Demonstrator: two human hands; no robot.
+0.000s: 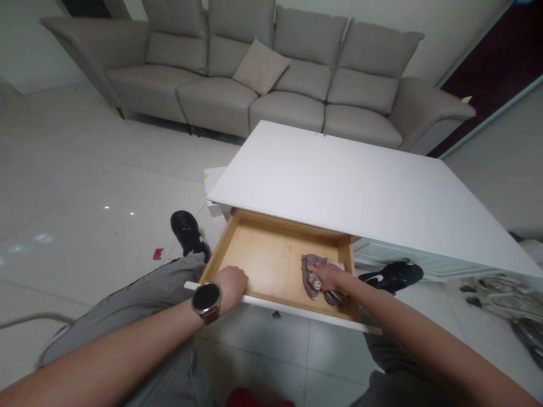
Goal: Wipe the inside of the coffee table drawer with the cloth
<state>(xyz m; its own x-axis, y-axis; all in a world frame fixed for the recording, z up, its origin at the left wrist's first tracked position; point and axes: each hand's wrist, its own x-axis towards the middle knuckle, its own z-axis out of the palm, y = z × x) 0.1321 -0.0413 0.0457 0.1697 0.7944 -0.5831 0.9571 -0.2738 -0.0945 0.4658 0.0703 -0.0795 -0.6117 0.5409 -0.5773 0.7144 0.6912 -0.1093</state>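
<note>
A wooden drawer point(271, 249) with a white front is pulled out of the white coffee table point(339, 181). My left hand point(231, 287), with a watch point(206, 298) on its wrist, is closed over the left part of the drawer's front edge. Inside the drawer at the right, my right hand point(328, 276) grips a bunched greyish-purple cloth point(311, 282). Folds of the cloth lie against the drawer's bottom. A small dark knob point(276, 314) sits on the drawer front.
Beyond the table stands a grey sofa point(220, 90) with a beige cushion point(262, 66). A white box point(213, 181) is by the table's left corner. A red scrap point(158, 254) lies on the tiles near my shoe point(185, 229). Bundled fabric point(500, 294) rests at the right.
</note>
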